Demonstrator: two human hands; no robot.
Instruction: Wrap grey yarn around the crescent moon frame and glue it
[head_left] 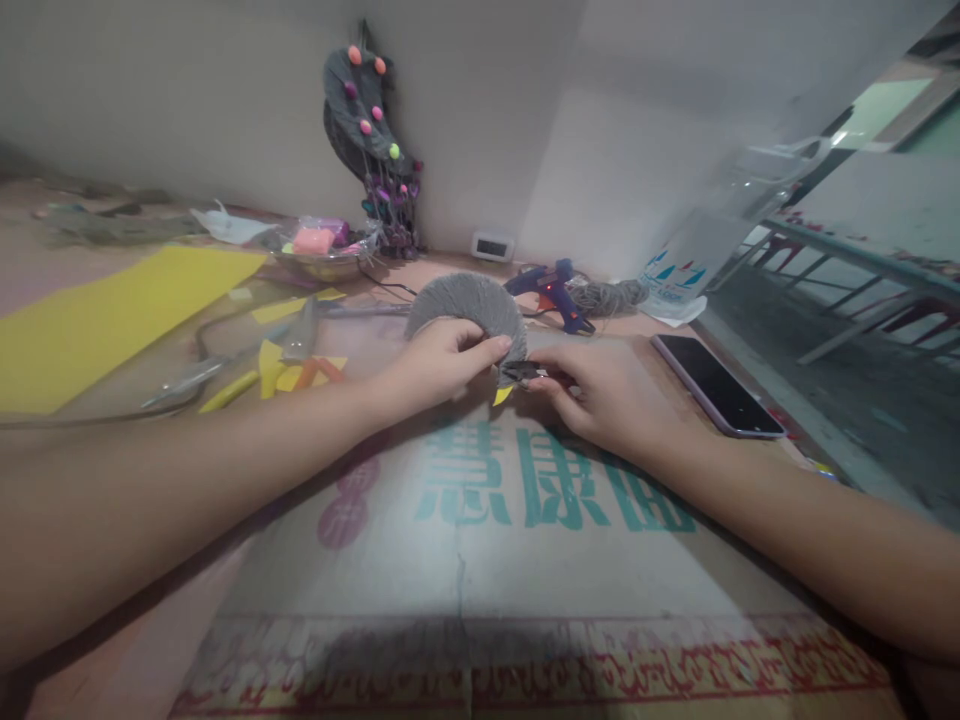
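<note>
Below a pale wall [225, 120], a flattened cardboard sheet [375, 590] printed with green characters covers much of the table [135, 660]. At the sheet's far middle, the left hand [439, 362] grips a curved form [461, 295] tightly wrapped in grey yarn, thumb on its right side. The right hand [581, 385], just right of the form's near end, pinches a small dark item [523, 372], too blurred to name; a yellow tip [502, 396] shows below. Beyond sit a blue glue gun [553, 292] and coiled grey yarn [611, 296]. Far left, a shallow bowl [322, 268] holds pink and purple packs [313, 241] in clear film, beside a grey crescent [346, 110] studded with bright balls.
</note>
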